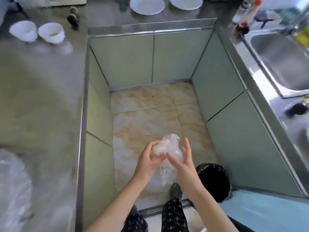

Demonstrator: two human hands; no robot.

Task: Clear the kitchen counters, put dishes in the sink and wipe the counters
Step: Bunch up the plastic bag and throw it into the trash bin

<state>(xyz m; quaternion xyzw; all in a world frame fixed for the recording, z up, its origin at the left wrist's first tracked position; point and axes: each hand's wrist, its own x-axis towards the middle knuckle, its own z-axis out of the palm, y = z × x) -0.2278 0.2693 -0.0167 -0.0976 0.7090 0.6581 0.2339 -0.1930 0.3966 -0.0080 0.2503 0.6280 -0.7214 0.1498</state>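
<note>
The crumpled clear plastic (164, 146) is held over the floor between both hands, its contents too blurred to tell. The left hand (148, 159) curls round its upper wad; the right hand (184, 162) lies against its side with fingers straight. A black-lined bin (213, 179) stands just beside, partly behind the right forearm. Two white bowls (37, 31) sit on the left counter (41, 97), two plates (165, 4) cut off at the top, the sink (284, 62) cropped at right.

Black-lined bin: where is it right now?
Head view, lower right: the bin stands on the floor beside the right-hand cabinets, just right of the right hand and the crumpled plastic.
</note>
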